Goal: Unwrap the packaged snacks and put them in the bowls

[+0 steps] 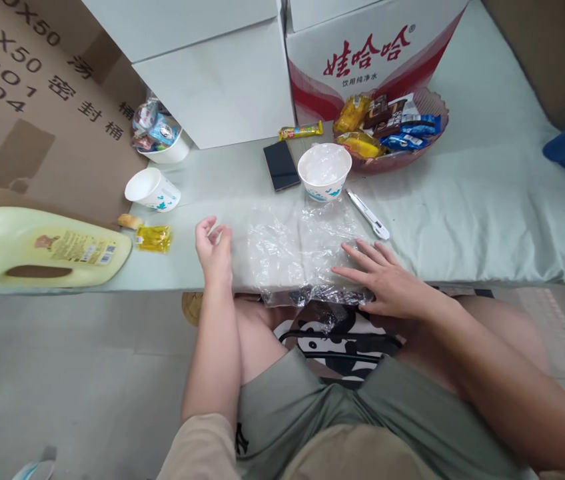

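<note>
A clear, crinkled plastic sheet or bag (277, 257) lies on the cloth-covered table in front of me, its near edge drooping over the table's rim. My right hand (385, 277) rests with spread fingers on the sheet's right side. Left of the plastic, my left hand (214, 250) is on the cloth, fingers loosely curled and thumb apart, nothing visible in it. Beyond the sheet stands a paper cup (325, 189) with crumpled clear plastic inside. A white utility knife (368, 215) lies right of that cup.
Behind are a phone (281, 165), a yellow snack stick (300, 131), a snack bowl (402, 161) and white cartons (217, 87). At left are a tipped paper cup (152, 190), a yellow wrapper (154, 239), a pale yellow jug (62, 247) and a candy tub (170, 150).
</note>
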Available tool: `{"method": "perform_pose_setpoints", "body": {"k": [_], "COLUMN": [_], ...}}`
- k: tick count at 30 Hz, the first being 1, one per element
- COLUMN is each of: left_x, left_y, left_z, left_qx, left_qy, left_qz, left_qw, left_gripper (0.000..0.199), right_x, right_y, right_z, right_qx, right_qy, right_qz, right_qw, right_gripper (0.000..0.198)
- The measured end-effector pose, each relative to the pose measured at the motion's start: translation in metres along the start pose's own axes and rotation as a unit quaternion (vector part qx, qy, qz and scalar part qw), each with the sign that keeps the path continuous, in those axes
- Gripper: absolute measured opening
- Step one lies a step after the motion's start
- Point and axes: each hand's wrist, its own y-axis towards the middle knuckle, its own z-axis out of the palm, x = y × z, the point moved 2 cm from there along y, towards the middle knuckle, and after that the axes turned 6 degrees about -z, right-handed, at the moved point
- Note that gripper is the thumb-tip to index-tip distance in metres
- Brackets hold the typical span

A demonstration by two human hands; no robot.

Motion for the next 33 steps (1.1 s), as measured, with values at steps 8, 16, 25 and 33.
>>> {"method": "perform_pose_setpoints", "body": {"k": [8,16,25,33], "left_x": [-0.025,-0.007,-0.010,-0.007], "left_y": [-0.120,-0.121,-0.094,-0.072], "left_z": [0.006,-0.023,-0.026,-0.007], "left_qx": [0.416,0.299,0.123,0.082], "left_qy": [0.355,0.249,-0.012,0.000], "left_qz": [0.253,0.152,-0.086,-0.106], "left_qw": [0.798,0.909,0.989,0.991], "left_gripper": [0.063,0.021,0.036,0.036], "right_x": [0.004,0.010,0.000,0.011], "right_y": [0.007,-0.001,-0.006,0.002], "right_z": [-0.013,-0.034,-0.028,-0.016], "right_qx": [-0.100,-0.196,-0.205,-0.185], "right_qy": [0.033,0.218,0.326,0.421], "right_qz": [-0.027,0.073,0.145,0.116], "right_qw": [0.994,0.953,0.911,0.880], "right_gripper": [0.025,0.027,0.045,0.067]}}
